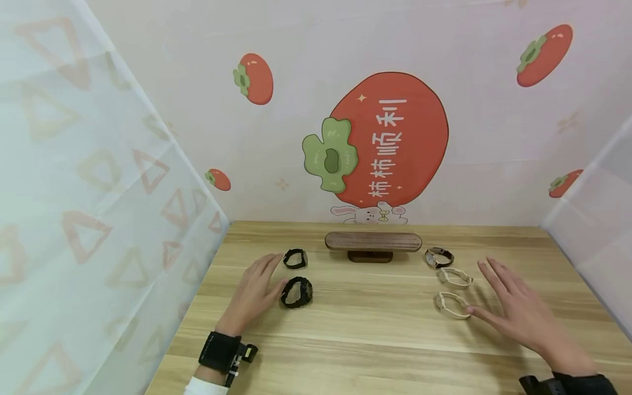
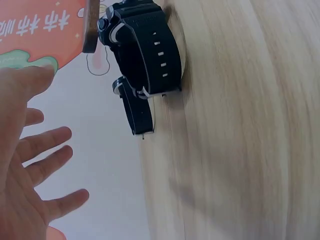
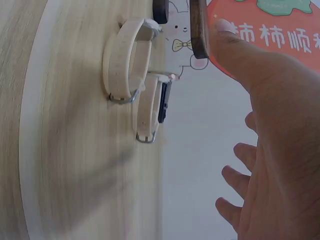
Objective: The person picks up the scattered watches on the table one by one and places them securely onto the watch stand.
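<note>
My left hand (image 1: pixel 255 293) hovers with spread fingers just left of two black watches. The smaller black watch (image 1: pixel 295 259) lies behind the larger chunky black watch (image 1: pixel 297 292), whose holed strap (image 2: pixel 159 55) shows in the left wrist view. On the other side, my right hand (image 1: pixel 523 312) is spread out above the table, its thumb overlapping the strap of the nearest cream watch (image 1: pixel 451 305) in the head view. Behind that lies a second cream watch (image 1: pixel 455 277), then a watch with a dark strap (image 1: pixel 439 257). Neither hand holds anything.
A dark wooden stand with a long rounded bar (image 1: pixel 373 241) stands at the back middle of the wooden table (image 1: pixel 365 340). A printed cloth backdrop (image 1: pixel 474 137) rises behind it, with cloth side walls (image 1: pixel 123 219) at left and right.
</note>
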Action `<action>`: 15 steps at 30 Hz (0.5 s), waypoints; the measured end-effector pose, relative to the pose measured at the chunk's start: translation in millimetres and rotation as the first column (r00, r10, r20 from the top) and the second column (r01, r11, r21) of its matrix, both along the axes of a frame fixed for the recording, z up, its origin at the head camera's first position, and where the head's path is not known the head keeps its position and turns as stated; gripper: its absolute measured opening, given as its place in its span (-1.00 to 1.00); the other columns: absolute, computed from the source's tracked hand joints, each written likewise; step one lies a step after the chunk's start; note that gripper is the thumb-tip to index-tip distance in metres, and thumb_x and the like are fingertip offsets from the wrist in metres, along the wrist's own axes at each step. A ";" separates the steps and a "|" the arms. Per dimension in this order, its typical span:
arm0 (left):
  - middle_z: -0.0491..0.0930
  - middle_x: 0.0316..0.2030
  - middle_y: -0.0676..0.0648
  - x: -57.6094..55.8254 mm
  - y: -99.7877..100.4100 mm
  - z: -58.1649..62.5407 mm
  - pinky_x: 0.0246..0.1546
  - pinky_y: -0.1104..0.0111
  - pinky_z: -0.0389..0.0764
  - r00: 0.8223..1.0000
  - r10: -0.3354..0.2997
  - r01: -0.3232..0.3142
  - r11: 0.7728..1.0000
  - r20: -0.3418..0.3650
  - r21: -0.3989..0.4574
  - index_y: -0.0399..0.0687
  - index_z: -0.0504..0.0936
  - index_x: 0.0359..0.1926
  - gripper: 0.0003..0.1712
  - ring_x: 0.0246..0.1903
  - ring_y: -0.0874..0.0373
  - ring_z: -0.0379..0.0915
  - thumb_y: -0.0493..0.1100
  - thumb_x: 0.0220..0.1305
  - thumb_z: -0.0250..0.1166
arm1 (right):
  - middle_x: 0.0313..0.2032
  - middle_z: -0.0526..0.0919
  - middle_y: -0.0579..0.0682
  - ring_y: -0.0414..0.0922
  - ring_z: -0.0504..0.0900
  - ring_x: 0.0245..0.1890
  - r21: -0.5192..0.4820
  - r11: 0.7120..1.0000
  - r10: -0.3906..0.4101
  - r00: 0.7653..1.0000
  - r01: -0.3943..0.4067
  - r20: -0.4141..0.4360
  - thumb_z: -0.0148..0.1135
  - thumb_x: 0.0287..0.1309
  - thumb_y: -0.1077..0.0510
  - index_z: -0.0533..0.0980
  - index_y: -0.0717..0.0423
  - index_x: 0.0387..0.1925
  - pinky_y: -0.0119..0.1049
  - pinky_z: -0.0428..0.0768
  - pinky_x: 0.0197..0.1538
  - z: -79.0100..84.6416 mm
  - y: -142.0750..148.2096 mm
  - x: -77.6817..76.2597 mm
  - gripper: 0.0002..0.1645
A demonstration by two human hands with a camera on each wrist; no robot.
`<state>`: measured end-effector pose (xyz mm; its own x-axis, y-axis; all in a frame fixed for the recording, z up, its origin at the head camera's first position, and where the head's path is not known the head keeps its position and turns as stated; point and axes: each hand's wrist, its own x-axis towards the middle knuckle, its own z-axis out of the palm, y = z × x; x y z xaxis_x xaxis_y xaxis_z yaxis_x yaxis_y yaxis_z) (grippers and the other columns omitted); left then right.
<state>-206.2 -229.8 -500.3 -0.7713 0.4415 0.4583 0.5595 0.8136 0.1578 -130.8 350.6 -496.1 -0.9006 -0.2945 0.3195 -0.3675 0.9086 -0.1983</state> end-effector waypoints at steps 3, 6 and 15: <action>0.39 0.25 -0.24 -2.0 2.0 -1.2 0.24 -0.06 0.34 1.000 -0.012 0.012 1.000 -0.028 0.021 -0.12 0.29 0.40 -0.29 0.25 -0.10 0.25 0.05 0.34 0.22 | 0.51 -0.15 0.16 0.22 -0.13 0.43 -0.014 1.000 0.001 1.000 -0.001 0.009 0.34 0.01 -0.32 -0.17 -0.05 0.55 0.45 0.13 0.22 0.6 -4.5 -2.6 0.28; 0.42 0.22 -0.22 -4.1 4.1 -2.4 0.24 -0.01 0.37 0.999 -0.023 0.025 0.998 -0.049 0.049 -0.13 0.34 0.37 -0.33 0.23 -0.06 0.27 0.01 0.33 0.24 | 0.50 -0.12 0.16 0.23 -0.08 0.42 -0.028 1.000 0.001 1.000 0.000 0.015 0.34 0.01 -0.33 -0.16 -0.06 0.55 0.45 0.22 0.13 0.8 -8.8 -5.5 0.28; 0.45 0.20 -0.14 -10.4 14.1 -8.0 0.20 0.11 0.44 0.999 -0.028 0.033 0.994 -0.047 0.108 -0.12 0.39 0.34 -0.42 0.20 0.02 0.31 0.00 0.40 0.17 | 0.48 -0.03 0.18 0.28 0.07 0.36 -0.067 0.997 0.026 1.000 -0.025 0.018 0.33 0.04 -0.32 -0.13 -0.08 0.55 0.39 0.26 0.15 -0.5 -22.6 -16.1 0.23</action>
<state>-216.5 -215.7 -508.3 -0.7360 0.4100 0.5387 0.5922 0.7756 0.2186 -146.9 328.0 -496.7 -0.8991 -0.2960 0.3224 -0.3859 0.8837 -0.2649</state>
